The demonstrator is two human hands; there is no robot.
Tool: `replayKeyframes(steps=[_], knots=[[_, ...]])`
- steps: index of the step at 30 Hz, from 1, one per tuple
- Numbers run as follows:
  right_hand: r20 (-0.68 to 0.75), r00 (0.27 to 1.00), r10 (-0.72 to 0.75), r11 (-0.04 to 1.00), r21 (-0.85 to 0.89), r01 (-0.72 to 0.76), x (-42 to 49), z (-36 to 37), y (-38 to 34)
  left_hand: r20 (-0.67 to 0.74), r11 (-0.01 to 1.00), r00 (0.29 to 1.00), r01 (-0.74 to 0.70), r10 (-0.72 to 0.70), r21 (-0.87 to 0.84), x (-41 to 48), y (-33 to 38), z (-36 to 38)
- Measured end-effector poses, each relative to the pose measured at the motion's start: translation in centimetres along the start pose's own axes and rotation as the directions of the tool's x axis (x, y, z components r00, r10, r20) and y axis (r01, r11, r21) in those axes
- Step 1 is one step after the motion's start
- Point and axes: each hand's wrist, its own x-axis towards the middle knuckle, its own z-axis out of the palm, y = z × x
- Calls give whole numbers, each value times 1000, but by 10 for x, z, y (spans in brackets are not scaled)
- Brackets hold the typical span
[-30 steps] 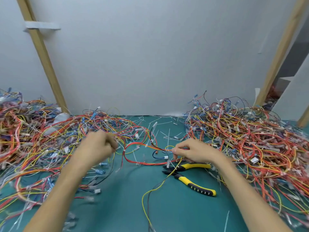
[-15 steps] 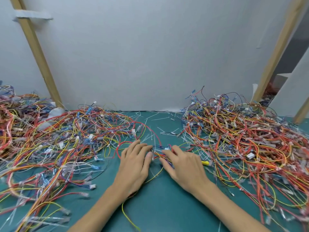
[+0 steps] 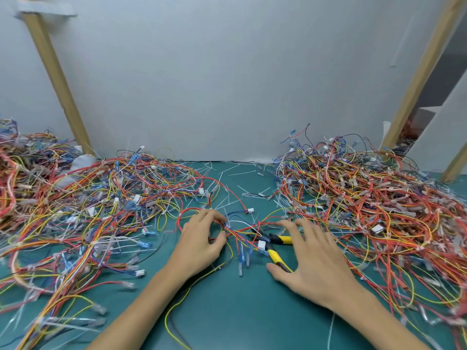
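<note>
Near the middle of the green table (image 3: 240, 311), reaching in between the left wire pile (image 3: 88, 210) and the right wire pile (image 3: 379, 210). Pinching a small wire harness (image 3: 236, 233) with the left hand (image 3: 202, 246), curling thumb and fingertips round its red, yellow and blue strands just where they bunch together. Letting the harness's white connector (image 3: 262, 245) and clear-sleeved ends lie on the table just right of that hand, with one long yellow strand running toward the near edge. Spreading the right hand (image 3: 313, 258) wide and open over the yellow-handled cutters (image 3: 283, 239), gripping nothing; possibly touching the nearer handle with the thumb, though blur is making that hard to tell. Resting the cutters flat on the table, partly under the harness strands, black nose pointing left. Facing a white back panel (image 3: 227, 84) and two slanting wooden posts (image 3: 55, 79), with cut cable-tie scraps (image 3: 228, 173) lying scattered on the table behind the hands.
</note>
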Motion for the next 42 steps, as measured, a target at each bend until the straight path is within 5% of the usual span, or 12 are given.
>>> replayKeyframes(steps=[9, 19, 25, 32, 38, 42], knots=[[62, 995, 82, 985, -160, -72, -8, 4, -12, -13, 994, 1000, 8, -7, 106, -1, -9, 9], [-250, 968, -29, 981, -195, -21, -12, 1, 3, -86, 994, 996, -4, 14, 113, 1, -17, 11], [-366, 929, 52, 998, -23, -64, -7, -9, 22, -89, 994, 996, -9, 19, 112, 0, -14, 9], [-421, 904, 72, 964, 263, 46, -9, -8, 16, 10, 825, 970, -212, 243, 524, -1, -8, -9], [-297, 938, 180, 742, 667, 68, -2, -4, -13, 161, 681, 929, -356, 334, 640, 16, -6, -34], [-135, 938, 318, 424, 906, -13, 12, -6, -31, 203, 629, 889, -438, 411, 642, 30, 3, -27]])
